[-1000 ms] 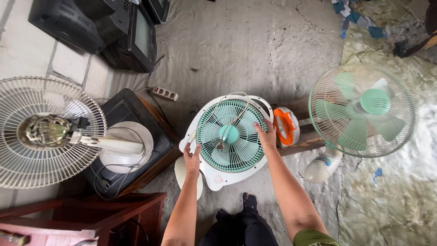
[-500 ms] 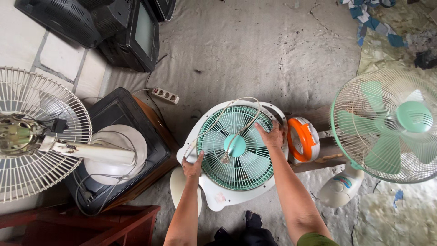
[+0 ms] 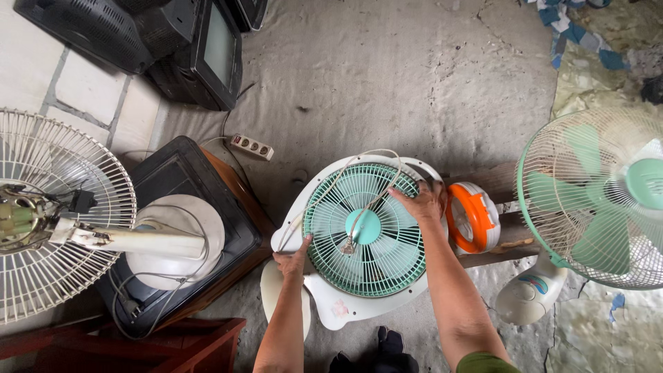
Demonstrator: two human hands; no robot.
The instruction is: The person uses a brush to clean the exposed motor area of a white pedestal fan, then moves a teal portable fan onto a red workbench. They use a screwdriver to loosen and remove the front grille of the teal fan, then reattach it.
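A person holds a white box fan [image 3: 362, 242] with a green grille, face up, over the concrete floor [image 3: 387, 76]. The left hand [image 3: 293, 261] grips its lower left rim, fingers curled around the edge. The right hand [image 3: 423, 202] rests on the upper right rim, fingers bent over it. The fan's cord [image 3: 345, 179] lies looped across the grille. It seems the fan is being steadied or positioned; any further move would call for keeping both grips firm and minding the loose cord.

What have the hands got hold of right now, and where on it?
Both hands hold the white box fan with the teal grille: left hand on its left rim, right hand on the upper right rim.
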